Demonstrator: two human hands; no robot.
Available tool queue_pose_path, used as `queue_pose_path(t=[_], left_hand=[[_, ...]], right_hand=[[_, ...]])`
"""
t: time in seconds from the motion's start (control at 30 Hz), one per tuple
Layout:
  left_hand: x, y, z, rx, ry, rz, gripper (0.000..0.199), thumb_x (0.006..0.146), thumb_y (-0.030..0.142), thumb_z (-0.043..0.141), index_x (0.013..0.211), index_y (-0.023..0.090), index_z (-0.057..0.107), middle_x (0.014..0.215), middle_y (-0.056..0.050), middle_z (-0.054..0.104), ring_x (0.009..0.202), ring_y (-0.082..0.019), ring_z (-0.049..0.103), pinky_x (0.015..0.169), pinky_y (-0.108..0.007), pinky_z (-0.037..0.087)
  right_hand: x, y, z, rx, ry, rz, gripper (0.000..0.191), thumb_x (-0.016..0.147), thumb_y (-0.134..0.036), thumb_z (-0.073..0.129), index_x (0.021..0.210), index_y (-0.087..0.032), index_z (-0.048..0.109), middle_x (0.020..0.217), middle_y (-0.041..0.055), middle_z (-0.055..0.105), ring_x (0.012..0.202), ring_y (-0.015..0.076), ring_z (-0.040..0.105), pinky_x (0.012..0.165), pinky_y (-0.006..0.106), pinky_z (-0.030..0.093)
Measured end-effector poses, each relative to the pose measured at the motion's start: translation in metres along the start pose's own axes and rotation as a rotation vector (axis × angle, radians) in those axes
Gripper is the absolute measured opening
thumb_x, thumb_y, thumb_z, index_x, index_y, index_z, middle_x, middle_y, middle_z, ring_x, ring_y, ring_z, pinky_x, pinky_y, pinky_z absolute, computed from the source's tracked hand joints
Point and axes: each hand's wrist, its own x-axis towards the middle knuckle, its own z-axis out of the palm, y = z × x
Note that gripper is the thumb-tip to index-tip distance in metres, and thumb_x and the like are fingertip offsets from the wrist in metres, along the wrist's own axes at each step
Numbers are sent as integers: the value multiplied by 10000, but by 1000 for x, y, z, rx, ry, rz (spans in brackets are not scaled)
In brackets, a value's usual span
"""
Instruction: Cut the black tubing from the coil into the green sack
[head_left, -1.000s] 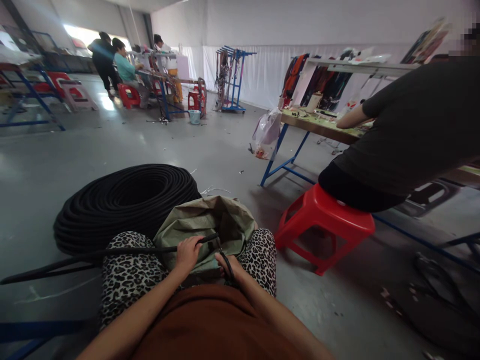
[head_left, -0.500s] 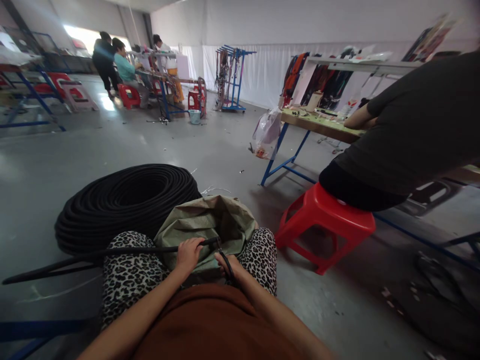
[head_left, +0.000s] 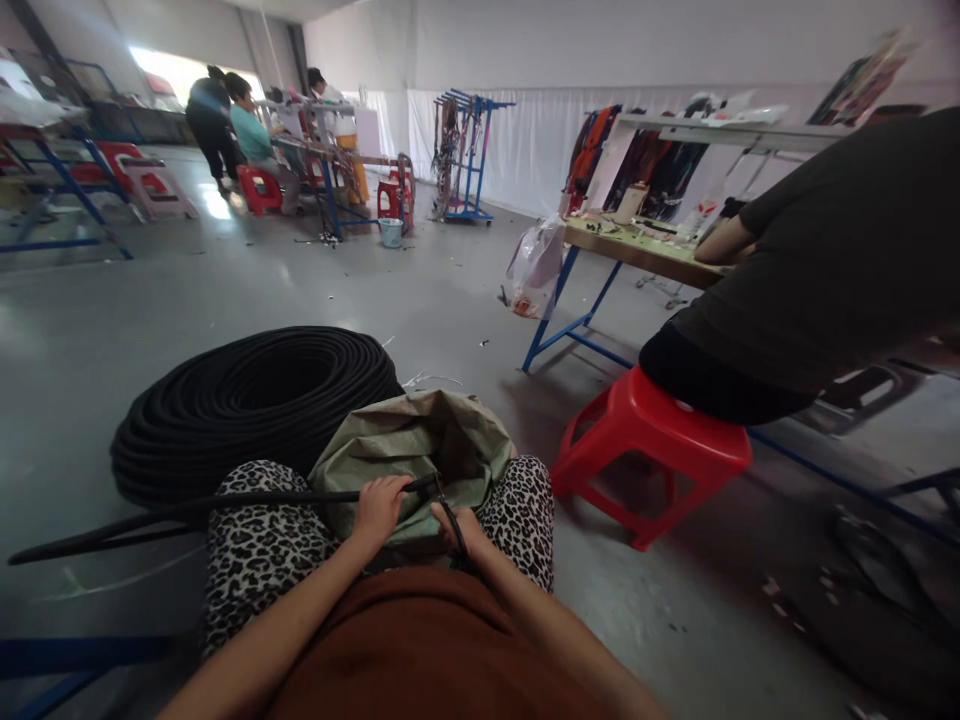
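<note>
Above the open, olive-green fabric sack (head_left: 358,440), our left hand (head_left: 379,510) is closed round the thick black cord (head_left: 281,498), our right hand (head_left: 470,528) round black-handled metal scissors (head_left: 451,521). The cord looks light, bendy, best gripped near its end.

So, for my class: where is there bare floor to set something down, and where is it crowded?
Bare but for small scraps: the floor between the coil and the rack, and a patch right of the knees, this side of the near stool.
Crowded: between the knees, left hand on the cord, right hand on scissors, at the sack.
</note>
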Motion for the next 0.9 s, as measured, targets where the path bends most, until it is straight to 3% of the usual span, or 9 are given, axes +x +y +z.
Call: queue_pose_path(t=[0.33, 0.5, 0.9], left_hand=[[-2, -1, -2, 69, 29, 25, 324, 866, 222, 494, 1133, 274, 670, 1152, -34, 704, 1058, -219, 590, 943, -385, 374], [-5, -7, -3, 103, 76, 20, 311, 868, 225, 496, 1118, 274, 674, 1139, -40, 704, 1057, -217, 583, 959, -386, 362], [-1, -2, -3, 131, 14, -7, 318, 872, 227, 479, 1121, 257, 674, 1151, -49, 702, 1050, -229, 598, 892, -373, 384]], right_hand=[[5, 6, -3, -123, 54, -135, 476, 872, -492, 546, 530, -163, 511, 485, -14, 436, 464, 102, 436, 452, 209, 322], [5, 5, -3, -150, 60, -118, 501, 883, -508, 525, 522, -160, 522, 477, -3, 455, 463, 113, 465, 457, 214, 338], [3, 0, -4, -237, 93, -75, 513, 892, -498, 531, 511, -156, 552, 471, 13, 468, 499, 132, 516, 476, 208, 363]])
